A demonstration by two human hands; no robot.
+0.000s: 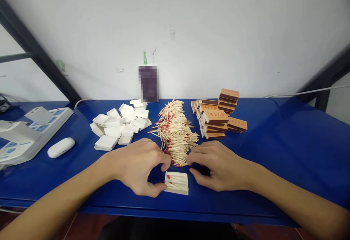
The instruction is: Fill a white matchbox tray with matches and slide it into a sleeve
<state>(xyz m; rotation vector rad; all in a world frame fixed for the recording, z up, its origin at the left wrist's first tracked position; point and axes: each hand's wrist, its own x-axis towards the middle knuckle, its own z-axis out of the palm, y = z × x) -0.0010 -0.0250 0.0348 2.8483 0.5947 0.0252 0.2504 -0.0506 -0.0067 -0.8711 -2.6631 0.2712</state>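
A small white matchbox tray lies before me at the front of the blue table, with a few red-tipped matches in it. My left hand curves in from the left, thumb tip at the tray's left edge and index finger by the near end of the match pile. Its thumb and fingers are apart. On the other side, my right hand has its fingertips against the pile's near right edge. Its thumb is apart from the fingers, just right of the tray. No match shows between the fingers of either hand.
White empty trays lie heaped to the left of the pile. Brown matchbox sleeves are stacked to the right. A white earbud case and a power strip lie far left. A blurred dark rectangle stands against the wall.
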